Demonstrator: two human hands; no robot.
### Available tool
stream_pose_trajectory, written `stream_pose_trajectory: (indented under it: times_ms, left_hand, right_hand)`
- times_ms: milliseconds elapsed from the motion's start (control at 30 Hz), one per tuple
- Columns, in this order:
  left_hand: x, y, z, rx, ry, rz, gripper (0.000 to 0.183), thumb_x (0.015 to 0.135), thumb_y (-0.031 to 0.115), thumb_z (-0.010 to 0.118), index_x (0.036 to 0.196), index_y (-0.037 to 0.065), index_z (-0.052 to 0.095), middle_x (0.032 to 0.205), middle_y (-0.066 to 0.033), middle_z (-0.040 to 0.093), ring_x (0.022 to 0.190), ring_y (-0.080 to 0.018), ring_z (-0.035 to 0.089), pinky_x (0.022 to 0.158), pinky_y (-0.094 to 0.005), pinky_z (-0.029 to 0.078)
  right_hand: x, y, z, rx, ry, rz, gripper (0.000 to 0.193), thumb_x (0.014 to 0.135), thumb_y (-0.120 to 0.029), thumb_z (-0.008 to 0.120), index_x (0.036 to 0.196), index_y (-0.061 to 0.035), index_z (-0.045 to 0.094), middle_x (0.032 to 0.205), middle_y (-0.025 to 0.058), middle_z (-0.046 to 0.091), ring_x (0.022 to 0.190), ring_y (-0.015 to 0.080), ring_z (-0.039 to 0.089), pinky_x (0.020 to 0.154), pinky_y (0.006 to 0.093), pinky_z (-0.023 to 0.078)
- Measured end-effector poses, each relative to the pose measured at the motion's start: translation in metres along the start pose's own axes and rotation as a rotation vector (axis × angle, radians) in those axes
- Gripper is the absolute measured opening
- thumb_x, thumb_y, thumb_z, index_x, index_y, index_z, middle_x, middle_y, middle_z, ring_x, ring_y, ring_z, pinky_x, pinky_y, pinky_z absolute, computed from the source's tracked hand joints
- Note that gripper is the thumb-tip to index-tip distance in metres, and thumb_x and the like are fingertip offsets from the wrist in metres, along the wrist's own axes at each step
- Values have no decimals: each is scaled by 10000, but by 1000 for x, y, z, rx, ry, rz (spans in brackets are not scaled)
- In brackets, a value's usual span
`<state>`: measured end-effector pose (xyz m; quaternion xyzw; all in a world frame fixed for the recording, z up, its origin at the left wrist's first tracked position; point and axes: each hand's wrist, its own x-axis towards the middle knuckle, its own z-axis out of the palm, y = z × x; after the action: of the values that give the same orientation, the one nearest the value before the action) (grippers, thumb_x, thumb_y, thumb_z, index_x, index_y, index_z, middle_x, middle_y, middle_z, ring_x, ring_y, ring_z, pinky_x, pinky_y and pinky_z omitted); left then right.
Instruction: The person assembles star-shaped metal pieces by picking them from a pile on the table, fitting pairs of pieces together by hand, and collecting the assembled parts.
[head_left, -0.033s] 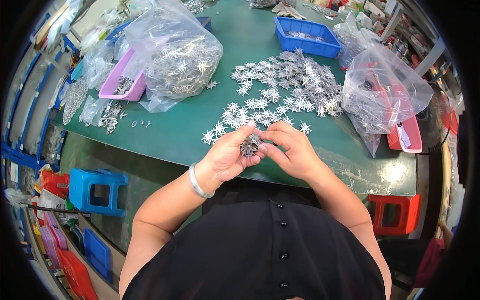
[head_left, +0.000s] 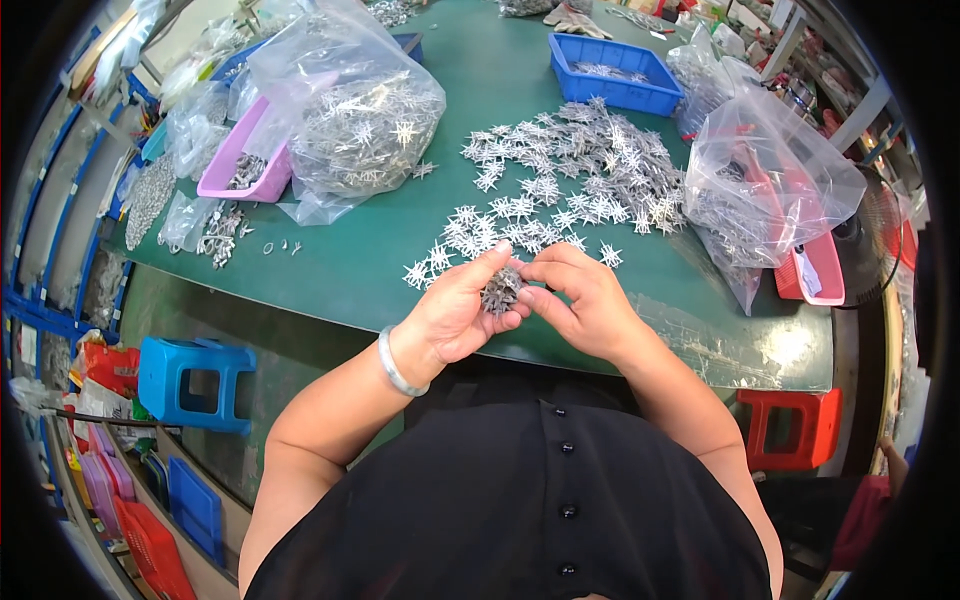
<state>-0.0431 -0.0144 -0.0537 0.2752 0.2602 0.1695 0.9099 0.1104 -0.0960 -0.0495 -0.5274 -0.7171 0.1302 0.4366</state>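
My left hand [head_left: 461, 303], with a pale bangle [head_left: 391, 362] at its wrist, cups a clump of small spiky grey metal pieces [head_left: 502, 291] above the table's near edge. From the other side my right hand [head_left: 588, 305] closes its thumb and fingers on the clump's right side. Whether a single piece sits between those fingertips is too small to tell. Just beyond both hands, silvery spiky metal pieces [head_left: 600, 165] of the same look lie spread over the green table [head_left: 370, 260], heaped thickest toward the right and thinning into loose ones near my fingers.
Left stand a large clear bag [head_left: 370, 125] of metal pieces and a pink-purple bin [head_left: 236, 165]. A blue tray [head_left: 612, 72] lies at the back. On the right are another clear bag [head_left: 770, 190] and a pink basket [head_left: 812, 275]. Blue [head_left: 190, 385] and red stools [head_left: 790, 428] flank me.
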Motion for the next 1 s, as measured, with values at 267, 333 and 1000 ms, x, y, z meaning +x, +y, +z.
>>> stream_pose_trajectory:
  times_ms: [267,333,1000]
  left_hand:
    - [-3,4,1,38,40,24,251,875,269,482,912,29,546,724,-59,572,600,-142,565,494,-218,474]
    - [-7,11,2,69,56,85,195,835,171,523,947,12,538,756,-65,572,621,-143,571,493,-210,472]
    - [-2,318,18,1206,481,411,283,767,147,607,1019,35,545,908,-80,552,763,-218,569,603,-362,533]
  right_hand:
    - [4,-2,2,68,7,26,231,745,-123,631,949,-20,601,815,91,550,723,240,556,623,304,449]
    - [3,-5,-2,37,11,23,237,740,-126,637,947,-19,594,827,96,551,732,248,556,629,307,449]
    - [-11,4,-25,-102,30,68,188,738,-130,626,896,-35,589,884,96,559,780,262,564,656,313,459]
